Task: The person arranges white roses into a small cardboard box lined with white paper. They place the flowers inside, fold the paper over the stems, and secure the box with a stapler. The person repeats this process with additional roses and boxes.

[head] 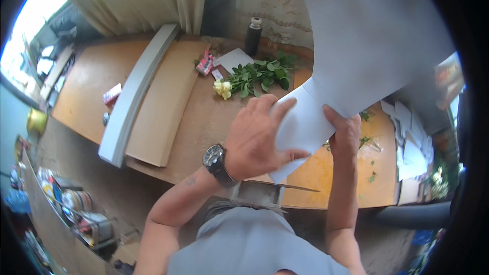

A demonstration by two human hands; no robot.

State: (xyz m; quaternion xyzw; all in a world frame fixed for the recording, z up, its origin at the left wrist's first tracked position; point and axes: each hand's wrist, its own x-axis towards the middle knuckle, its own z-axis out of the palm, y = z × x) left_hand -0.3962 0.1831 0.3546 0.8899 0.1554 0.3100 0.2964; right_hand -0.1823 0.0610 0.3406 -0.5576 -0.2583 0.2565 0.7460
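Observation:
My right hand [344, 126] grips a large white sheet of paper [374, 38] by its lower part, the thumb lying on top. The sheet rises far up at the upper right and is creased near the hand. Over its lower left end is my left hand [258, 137], with a black wristwatch [216, 162] on the wrist, thumb and fingers spread; whether it touches the paper is hard to tell. Behind the hands, pale yellow roses [222, 89] with leafy green stems [263, 74] lie on the wooden table [206, 110].
Long stacks of white card strips [133, 95] and brown cardboard [168, 107] lie to the left. A dark bottle [253, 36] stands at the back near a pink box [205, 63]. A thin blade-like strip [298, 188] lies at the front edge. White papers [412, 152] are piled at right.

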